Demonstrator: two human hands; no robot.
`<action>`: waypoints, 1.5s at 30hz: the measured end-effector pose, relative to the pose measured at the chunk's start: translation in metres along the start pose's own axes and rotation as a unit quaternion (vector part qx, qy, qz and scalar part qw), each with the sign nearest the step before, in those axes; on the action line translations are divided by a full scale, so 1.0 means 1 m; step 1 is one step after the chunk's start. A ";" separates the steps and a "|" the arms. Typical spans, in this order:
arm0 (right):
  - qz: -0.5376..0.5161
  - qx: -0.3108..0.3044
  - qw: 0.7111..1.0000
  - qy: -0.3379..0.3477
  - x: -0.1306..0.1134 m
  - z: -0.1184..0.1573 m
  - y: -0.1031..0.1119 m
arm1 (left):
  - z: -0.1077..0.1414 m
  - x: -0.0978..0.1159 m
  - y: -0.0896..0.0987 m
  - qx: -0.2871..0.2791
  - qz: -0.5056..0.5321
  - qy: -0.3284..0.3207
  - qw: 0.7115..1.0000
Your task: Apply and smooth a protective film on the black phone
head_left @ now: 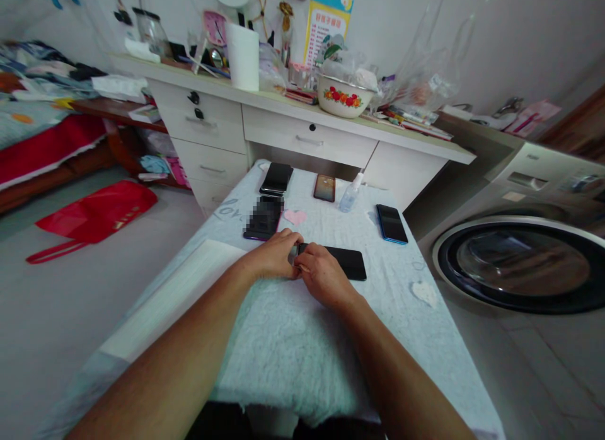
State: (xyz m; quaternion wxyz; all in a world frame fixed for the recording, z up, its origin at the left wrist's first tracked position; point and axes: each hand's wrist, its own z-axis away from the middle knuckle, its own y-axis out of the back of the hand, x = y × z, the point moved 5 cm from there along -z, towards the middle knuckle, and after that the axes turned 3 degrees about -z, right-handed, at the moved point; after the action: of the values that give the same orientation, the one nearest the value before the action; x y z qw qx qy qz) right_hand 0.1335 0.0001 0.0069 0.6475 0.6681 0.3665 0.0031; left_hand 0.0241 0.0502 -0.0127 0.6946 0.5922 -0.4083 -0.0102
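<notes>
Head view, landmark the black phone [351, 263]. It lies flat, dark face up, on the pale blue cloth [293, 339] spread over the table, its left end covered by the hands. Right hand [325, 275] over that end, fingers bent well inward. Left hand [276, 252] just left of the phone, thumb and fingers curled, tips meeting the right hand's. Cannot tell whether either grips the phone or something small pinched between them; fingertips hidden.

Around the phone: beyond it, spray bottle [350, 197], upright, with clear liquid; beside the bottle, to its left, a brown phone-shaped piece [324, 188]. Right of the phone and farther off, blue-edged phone [392, 224]. Left and beyond, purple-edged phone [271, 224], partly pixelated; past that, black handset [276, 178]. Near left, white strip [184, 295], lying lengthwise along the table's left side.
</notes>
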 end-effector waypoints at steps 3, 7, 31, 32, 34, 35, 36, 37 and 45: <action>0.004 -0.007 1.000 0.005 -0.003 0.001 0.001 | 0.000 -0.001 0.000 -0.004 0.002 -0.002 1.000; 0.004 -0.011 1.000 0.010 -0.004 0.002 0.002 | 0.000 0.000 0.000 -0.006 0.007 -0.004 1.000; -0.009 -0.002 1.000 0.005 0.000 0.001 0.000 | -0.001 -0.003 -0.001 -0.006 0.007 -0.001 1.000; -0.009 -0.003 1.000 0.007 -0.001 0.002 0.001 | -0.001 -0.003 -0.001 -0.006 0.006 0.000 1.000; -0.008 -0.004 1.000 0.010 -0.001 0.003 0.001 | -0.001 -0.003 -0.001 -0.008 0.005 0.000 1.000; -0.008 -0.005 1.000 0.010 0.000 0.003 0.001 | -0.001 -0.003 -0.001 -0.009 0.005 -0.001 1.000; -0.008 -0.005 1.000 0.010 0.000 0.004 0.001 | 0.000 -0.002 0.000 -0.009 0.006 0.000 1.000; -0.010 -0.006 1.000 0.008 0.001 0.004 0.001 | 0.000 -0.002 0.000 -0.009 0.006 0.000 1.000; 0.001 -0.008 1.000 -0.006 0.002 0.005 0.002 | 0.001 -0.001 0.002 -0.017 0.010 0.006 1.000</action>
State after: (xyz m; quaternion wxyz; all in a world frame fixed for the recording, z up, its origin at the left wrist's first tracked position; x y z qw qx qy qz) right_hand 0.1384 -0.0027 0.0064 0.6550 0.6632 0.3621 0.0022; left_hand 0.0220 0.0501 -0.0120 0.7068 0.5764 -0.4100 -0.0062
